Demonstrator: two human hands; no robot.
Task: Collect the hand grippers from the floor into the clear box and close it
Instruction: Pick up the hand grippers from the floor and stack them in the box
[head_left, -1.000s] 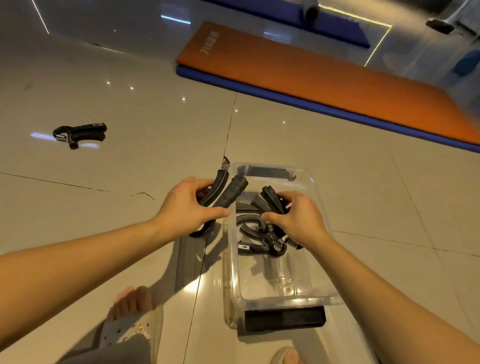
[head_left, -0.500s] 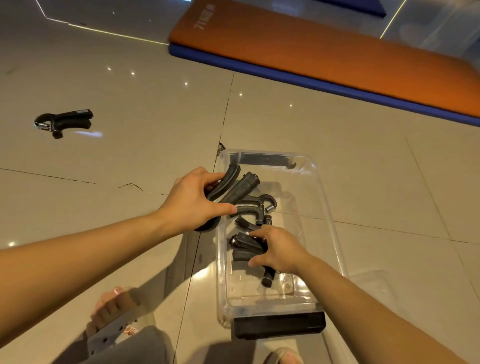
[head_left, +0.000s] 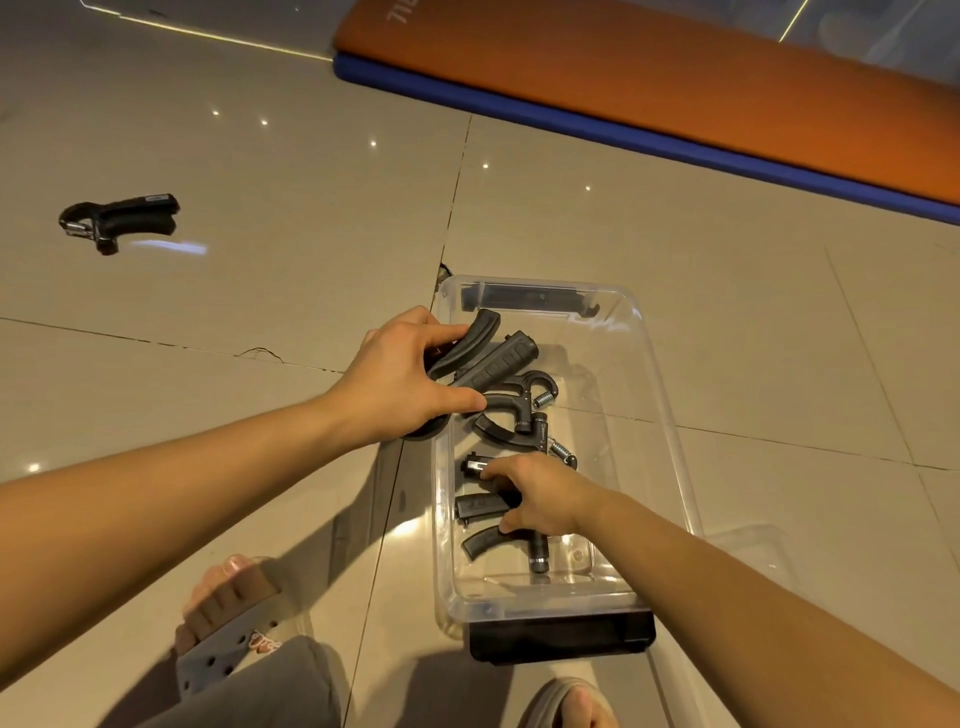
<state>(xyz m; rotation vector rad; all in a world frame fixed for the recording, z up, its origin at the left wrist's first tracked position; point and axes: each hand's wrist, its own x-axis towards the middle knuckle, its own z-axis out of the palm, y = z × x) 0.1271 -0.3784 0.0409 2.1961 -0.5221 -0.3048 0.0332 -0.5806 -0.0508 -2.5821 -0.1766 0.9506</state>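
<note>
**Collection part done: box open, one gripper outstanding on the floor.**

The box (head_left: 655, 395) stands on the floor (head_left: 270, 322) just ahead of the person, with no lid on it. Two loose grippers (head_left: 519, 402) lie tangled at its middle. The right hand (head_left: 540, 499) is low inside, fingers curled round a near gripper (head_left: 480, 506) on the bottom. The left hand (head_left: 400, 379) grips a held gripper (head_left: 501, 358) over the left rim, handles pointing inward; judged to be going in, not yet released. A stray gripper (head_left: 119, 221) lies well apart to the left, untouched. A clear shape (head_left: 753, 545) beside the box's right wall appears to be the lid, though I cannot tell for certain. Left to do, by my judgement: release both, fetch the stray, fit the lid.
</note>
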